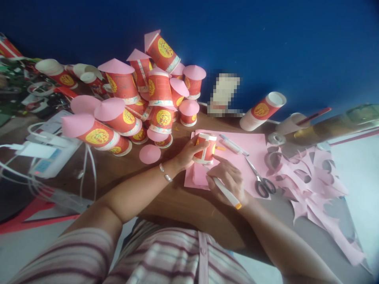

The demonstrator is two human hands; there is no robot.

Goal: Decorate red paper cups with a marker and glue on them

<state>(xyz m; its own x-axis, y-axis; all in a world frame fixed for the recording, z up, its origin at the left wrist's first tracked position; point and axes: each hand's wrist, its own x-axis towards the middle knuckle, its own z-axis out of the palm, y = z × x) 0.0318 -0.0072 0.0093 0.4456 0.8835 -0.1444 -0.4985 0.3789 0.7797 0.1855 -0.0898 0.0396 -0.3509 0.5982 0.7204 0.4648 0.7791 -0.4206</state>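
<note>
A red paper cup [205, 148] with white trim and a yellow emblem is gripped in my left hand [188, 153], above pink paper sheets [251, 144]. My right hand [227, 179] is closed around a white glue pen [226, 192] with an orange end, its tip pointing up and left below the cup. A fingertip of that hand is near the cup's lower right side. Small stacked pink pieces [199, 174] lie beneath the cup. Scissors [263, 183] and a clear capped pen [233, 145] rest to the right on the pink sheets.
Several red cups with pink cone tops [120, 83] are piled at the left and centre back. A pink disc [150, 154] lies in front. Pink paper scraps [314, 177] cover the right. A cup stack [262, 111] stands by the blue wall; a power strip [51, 157] with cables sits left.
</note>
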